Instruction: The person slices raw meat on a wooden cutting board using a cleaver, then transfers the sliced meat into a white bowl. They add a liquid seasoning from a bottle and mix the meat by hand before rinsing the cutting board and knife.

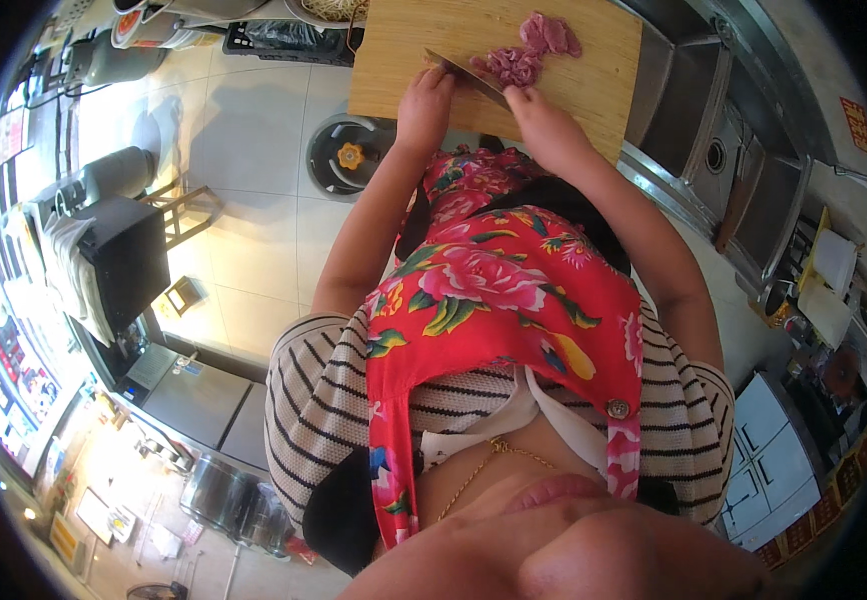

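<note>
A kitchen knife [482,82] lies slantwise across a wooden cutting board [418,26], its blade seen almost edge-on. My right hand [550,127] is closed around the handle end, which the fingers hide. At the other end of the blade, my left hand [424,105] has its fingers curled against or close to the near side. Whether something is pinched under those fingertips is hidden. Just beyond the blade sits a small heap of cut raw meat [512,67]. Larger raw meat slices [550,35] lie behind it, touching the heap.
To the right of the board runs a stainless steel sink [662,105]. Below the board's left corner, a dark round container [321,161] holds a yellow knob-like part. A black crate [283,49] and a bowl of bean sprouts [332,9] are at the upper left.
</note>
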Tool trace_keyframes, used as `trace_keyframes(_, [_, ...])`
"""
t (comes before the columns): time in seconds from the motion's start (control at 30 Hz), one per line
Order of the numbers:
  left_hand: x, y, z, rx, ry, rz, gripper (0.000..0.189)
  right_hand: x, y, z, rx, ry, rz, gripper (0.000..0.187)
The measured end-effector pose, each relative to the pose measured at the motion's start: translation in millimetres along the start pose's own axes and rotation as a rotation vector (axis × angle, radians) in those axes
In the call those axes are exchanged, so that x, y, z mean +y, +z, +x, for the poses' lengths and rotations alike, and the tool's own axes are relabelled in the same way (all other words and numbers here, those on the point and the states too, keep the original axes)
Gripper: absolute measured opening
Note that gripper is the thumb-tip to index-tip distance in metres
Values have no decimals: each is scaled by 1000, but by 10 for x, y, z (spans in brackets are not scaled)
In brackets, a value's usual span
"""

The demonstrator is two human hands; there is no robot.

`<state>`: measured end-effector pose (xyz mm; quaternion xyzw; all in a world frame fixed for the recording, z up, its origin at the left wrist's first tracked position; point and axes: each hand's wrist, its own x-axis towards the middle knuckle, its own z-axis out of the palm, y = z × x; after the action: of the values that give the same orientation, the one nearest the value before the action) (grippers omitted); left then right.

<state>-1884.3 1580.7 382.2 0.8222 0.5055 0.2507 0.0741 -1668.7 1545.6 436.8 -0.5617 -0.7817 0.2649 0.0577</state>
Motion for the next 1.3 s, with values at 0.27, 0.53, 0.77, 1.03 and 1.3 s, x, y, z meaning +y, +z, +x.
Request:
trace_keyframes(0.27, [-59,15,-7,-8,15,41,20,-242,102,375,166,-80,84,20])
trace_keyframes(0.53, [-32,44,-80,87,2,-5,22,-45,4,64,57,-53,3,26])
trace_keyframes(0.77, [-36,-60,-71,17,22,-19,23,-302,213,509,108,-61,71,27])
trace_keyframes(1.03, [-34,-47,-117,65,-27,-22,20,-135,0,36,20,-55,29,22])
trace_keyframes(1.3, [-143,-85,-182,4,20,-16,25,-335,223,406,206,-133,189,19])
